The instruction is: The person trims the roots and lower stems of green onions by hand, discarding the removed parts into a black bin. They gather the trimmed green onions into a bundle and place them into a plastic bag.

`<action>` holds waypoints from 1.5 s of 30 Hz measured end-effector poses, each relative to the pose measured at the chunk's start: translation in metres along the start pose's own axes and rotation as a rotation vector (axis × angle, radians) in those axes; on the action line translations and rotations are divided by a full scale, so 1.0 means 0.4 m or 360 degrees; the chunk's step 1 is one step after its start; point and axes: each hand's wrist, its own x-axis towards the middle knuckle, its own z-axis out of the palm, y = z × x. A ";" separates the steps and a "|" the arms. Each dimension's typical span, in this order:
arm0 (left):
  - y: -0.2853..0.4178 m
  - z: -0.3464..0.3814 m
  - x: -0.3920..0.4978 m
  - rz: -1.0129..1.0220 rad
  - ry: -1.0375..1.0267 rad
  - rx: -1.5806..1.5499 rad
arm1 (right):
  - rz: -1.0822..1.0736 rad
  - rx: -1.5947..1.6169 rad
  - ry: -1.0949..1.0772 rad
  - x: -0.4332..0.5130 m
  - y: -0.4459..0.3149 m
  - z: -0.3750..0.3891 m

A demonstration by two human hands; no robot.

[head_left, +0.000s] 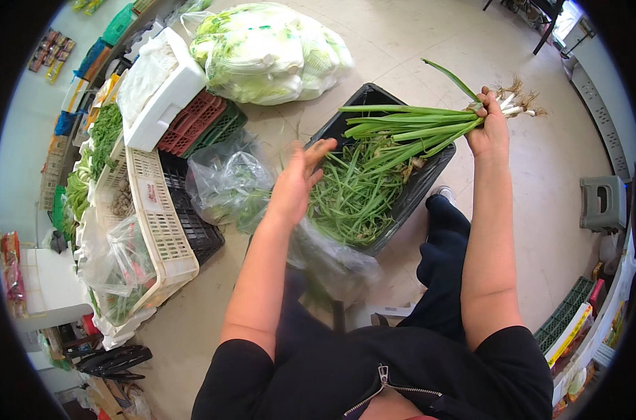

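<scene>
My right hand (pixel 488 123) is closed around a bunch of scallions (pixel 423 123) near their white, rooted ends. Their green leaves point left, over a black plastic crate (pixel 381 97). Inside the crate lies a heap of loose green leaves and trimmings (pixel 354 194), with some yellowed bits. My left hand (pixel 299 181) hovers at the crate's left side, fingers apart and holding nothing. Below it, a blurred clear plastic bag (pixel 339 257) hangs over the crate's near edge by my lap. Another clear plastic bag (pixel 229 181) with greens inside sits on the floor to the left.
A large bag of cabbages (pixel 276 52) stands beyond the crate. Left are a white foam box (pixel 163 94) on red and green crates (pixel 192 121), and a cream basket (pixel 163 210) of vegetables. A grey stool (pixel 603 202) stands right; my leg (pixel 446 231) is beside the crate.
</scene>
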 end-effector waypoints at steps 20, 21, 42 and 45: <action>-0.113 0.002 0.041 0.0601 -0.0011 0.2114 | -0.0021 -0.0020 0.0013 -0.017 -0.006 0.015; -0.133 -0.001 0.043 0.0533 -0.0034 0.2223 | -0.0027 -0.0019 0.0003 -0.015 -0.008 0.015; -0.052 0.013 0.005 0.0219 0.0152 0.1487 | -0.0038 0.0080 0.0005 0.001 -0.042 0.002; -0.023 -0.090 -0.069 0.0422 0.0557 0.1529 | 0.0016 0.0115 0.0015 0.000 -0.041 0.004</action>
